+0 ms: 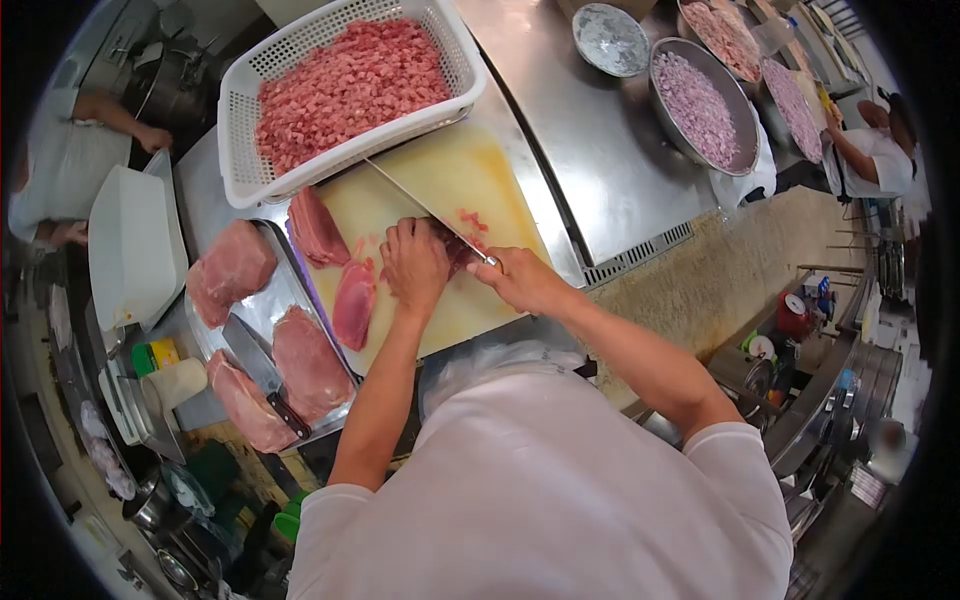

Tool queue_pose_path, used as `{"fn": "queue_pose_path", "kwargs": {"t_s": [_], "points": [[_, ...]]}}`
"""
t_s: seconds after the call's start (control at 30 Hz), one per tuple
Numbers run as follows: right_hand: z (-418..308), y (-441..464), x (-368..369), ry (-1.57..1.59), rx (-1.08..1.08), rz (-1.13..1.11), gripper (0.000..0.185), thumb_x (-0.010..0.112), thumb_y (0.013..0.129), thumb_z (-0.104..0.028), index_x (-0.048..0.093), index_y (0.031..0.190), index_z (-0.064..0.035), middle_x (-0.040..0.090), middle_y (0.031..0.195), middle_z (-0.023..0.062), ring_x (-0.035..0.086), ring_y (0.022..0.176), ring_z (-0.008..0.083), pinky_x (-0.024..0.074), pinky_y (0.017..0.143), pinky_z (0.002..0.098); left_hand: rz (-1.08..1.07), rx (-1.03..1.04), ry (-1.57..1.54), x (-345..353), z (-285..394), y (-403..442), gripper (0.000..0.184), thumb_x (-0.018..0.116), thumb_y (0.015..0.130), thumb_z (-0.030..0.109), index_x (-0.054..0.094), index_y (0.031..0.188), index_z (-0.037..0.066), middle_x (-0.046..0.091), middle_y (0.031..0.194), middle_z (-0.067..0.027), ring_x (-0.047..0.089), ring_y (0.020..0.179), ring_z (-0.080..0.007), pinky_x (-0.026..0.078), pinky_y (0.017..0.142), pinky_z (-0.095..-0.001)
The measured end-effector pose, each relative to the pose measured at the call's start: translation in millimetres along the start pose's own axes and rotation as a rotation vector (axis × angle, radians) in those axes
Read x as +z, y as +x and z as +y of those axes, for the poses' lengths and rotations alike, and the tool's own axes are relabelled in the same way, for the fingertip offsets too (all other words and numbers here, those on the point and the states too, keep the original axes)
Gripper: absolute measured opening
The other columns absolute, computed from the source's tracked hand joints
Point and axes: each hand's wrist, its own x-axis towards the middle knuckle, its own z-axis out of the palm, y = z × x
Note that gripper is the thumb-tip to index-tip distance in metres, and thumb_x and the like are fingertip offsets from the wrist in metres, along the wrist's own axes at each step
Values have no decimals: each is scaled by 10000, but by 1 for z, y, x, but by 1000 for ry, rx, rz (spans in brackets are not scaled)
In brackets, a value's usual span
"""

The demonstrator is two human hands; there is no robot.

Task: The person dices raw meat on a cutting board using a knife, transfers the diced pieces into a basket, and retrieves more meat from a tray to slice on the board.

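My right hand (pixel 520 280) grips the handle of a long knife (pixel 420 205), its blade pointing up and left across the yellowed cutting board (pixel 480 165). Fingers curled, my left hand (pixel 415 262) presses a piece of raw meat (pixel 459 252) against the board, close beside the blade. That meat is partly hidden by the hand and knife. Small diced bits (pixel 472 220) lie just beyond the blade. Left of my left hand rest two more pieces, a sliced chunk of meat (pixel 317 230) and a smaller slab (pixel 354 305).
A white perforated basket (pixel 238 140) of diced meat stands behind the board. At left, a metal tray (pixel 262 330) bears large meat pieces (pixel 312 362) and a black-handled knife (pixel 289 414). Bowls of chopped onion-like pieces (pixel 700 105) stand far right. Other people work at both sides.
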Motion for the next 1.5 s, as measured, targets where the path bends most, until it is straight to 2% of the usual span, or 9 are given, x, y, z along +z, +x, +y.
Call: {"fn": "queue_pose_path", "kwargs": {"t_s": [0.2,0.4,0.8,0.9,1.13,1.23,1.3,1.4,1.5], "points": [[-15,-40,0,103,225,-61,526,567,1075,-419,619,1261,70,618,615,131,622,468,243,507,478,400,16,11,-36,-2,5,6,234,597,887,97,649,1106,34,627,1160,-145,576,1083,-363,452,898,-505],[8,-10,21,-15,25,73,503,558,1078,-429,633,1158,62,642,660,170,623,474,256,520,520,412,-16,-34,-133,-13,-2,-5,222,605,897,98,657,1106,44,628,1160,-148,576,1085,-363,447,891,-495],[-11,-5,19,33,81,29,529,565,1069,-428,636,1236,69,611,611,143,631,477,255,517,483,413,35,61,-80,-2,-11,-7,214,609,894,104,657,1091,35,624,1160,-157,561,1080,-371,427,916,-495],[-41,-31,-1,37,249,-36,540,555,1073,-424,624,1282,70,600,604,133,617,461,250,523,467,407,77,92,-129,1,-9,-3,196,597,895,90,638,1077,28,626,1144,-161,566,1064,-378,439,894,-496],[-9,-7,27,18,89,-5,535,559,1074,-444,641,1202,68,616,640,130,621,480,234,512,483,404,-24,39,-142,-2,-15,-8,238,617,871,92,643,1095,19,624,1125,-163,562,1083,-386,448,919,-490],[-19,-11,23,-2,117,26,522,568,1069,-447,648,1220,46,622,660,132,625,476,232,517,479,395,80,-26,-381,-6,-17,-9,225,621,872,87,640,1085,15,619,1097,-169,563,1059,-392,454,896,-498],[-28,-26,8,40,177,0,515,574,1066,-446,648,1243,32,628,667,139,621,460,237,524,470,389,138,-16,-263,-2,-16,-8,221,620,875,86,643,1083,14,616,1090,-167,564,1051,-389,455,893,-505],[-4,-35,-1,-189,-40,45,501,578,1065,-446,650,1231,21,631,659,136,631,468,241,531,479,382,92,-20,-179,-1,-20,-15,212,617,879,86,647,1077,17,612,1081,-167,563,1041,-387,457,886,-514],[-9,-11,-4,-60,166,-170,504,582,1061,-447,650,1217,27,640,669,148,650,499,243,523,482,388,68,-8,-146,1,-22,-6,209,615,876,85,648,1072,20,610,1078,-168,562,1038,-389,459,878,-517]]}}
